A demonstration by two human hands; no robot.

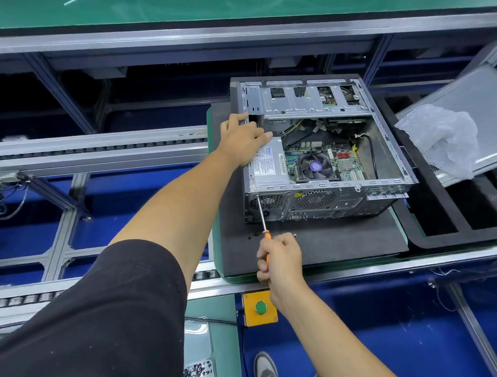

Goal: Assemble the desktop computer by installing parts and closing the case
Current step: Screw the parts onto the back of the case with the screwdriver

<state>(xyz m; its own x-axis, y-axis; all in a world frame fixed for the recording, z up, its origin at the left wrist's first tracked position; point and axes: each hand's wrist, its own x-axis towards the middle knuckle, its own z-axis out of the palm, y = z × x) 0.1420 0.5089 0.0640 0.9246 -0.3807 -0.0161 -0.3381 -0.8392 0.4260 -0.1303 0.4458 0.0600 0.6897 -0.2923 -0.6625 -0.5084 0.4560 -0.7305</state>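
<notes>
- Left hand presses flat, grip apart, on the case's near-left top.
- Right hand, grip clamped on the screwdriver, tip at the case's near wall.

left hand flat, right hand fisted

The computer case is seen in bare silver-grey metal, with a green motherboard inside carrying a red component and a black fan with a purple centre, and a silver power supply bearing a white label printed in blue. The screwdriver is marked by an orange handle and a steel shaft, and the foam mat under the case is dark grey. A green button is set in a yellow box, blue panels are seen below, and the sleeve is black.
</notes>
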